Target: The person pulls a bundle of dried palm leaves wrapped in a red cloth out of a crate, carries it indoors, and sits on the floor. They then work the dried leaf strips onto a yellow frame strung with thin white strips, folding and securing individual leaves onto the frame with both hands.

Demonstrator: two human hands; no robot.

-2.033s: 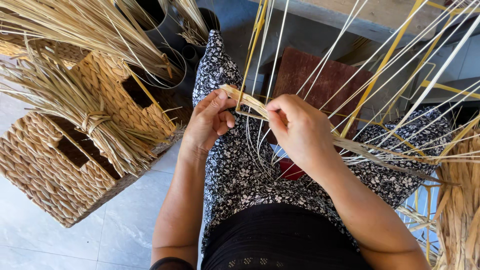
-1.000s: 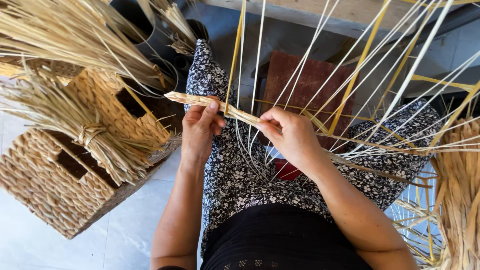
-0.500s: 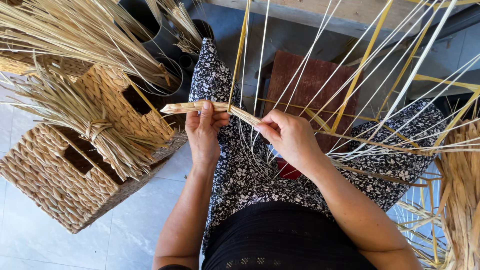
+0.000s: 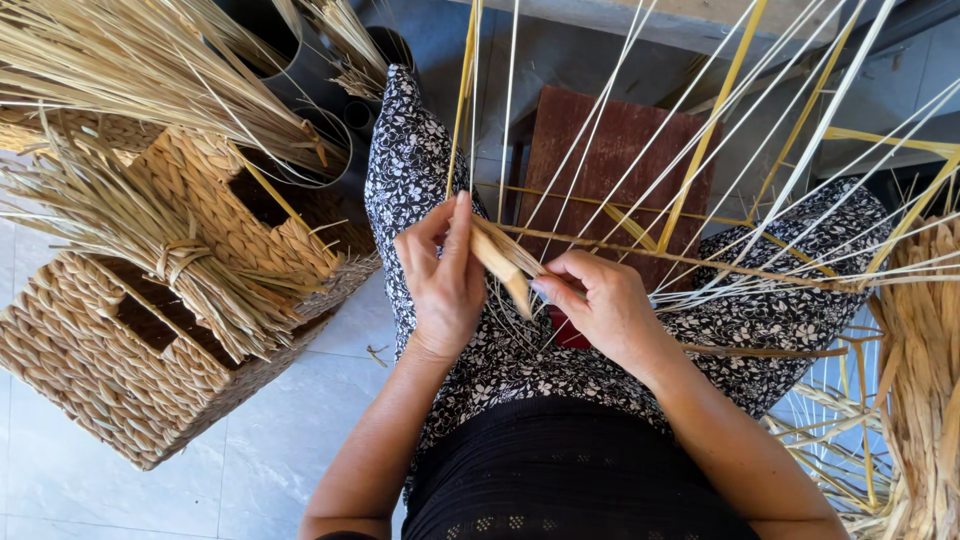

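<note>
A flat tan straw strand (image 4: 503, 262) runs between both my hands above my lap. My left hand (image 4: 442, 280) pinches its upper end with the fingers held upright. My right hand (image 4: 598, 303) grips the strand lower down, its end bent towards me. Long pale and yellow stakes (image 4: 700, 170) fan up and to the right from a woven piece hidden behind my hands. My legs are covered by black-and-white patterned fabric (image 4: 520, 355).
Two woven baskets (image 4: 130, 360) stand on the tiled floor at left, with a tied bundle of straw (image 4: 150, 250) lying across them. More loose straw (image 4: 110, 50) lies at top left over dark pipes. A brown wooden board (image 4: 610, 150) sits ahead. Woven straw work (image 4: 925, 380) is at right.
My left hand has turned upright and moved right, closer to my right hand. The strand, earlier held level and sticking out to the left, is now folded down between both hands.
</note>
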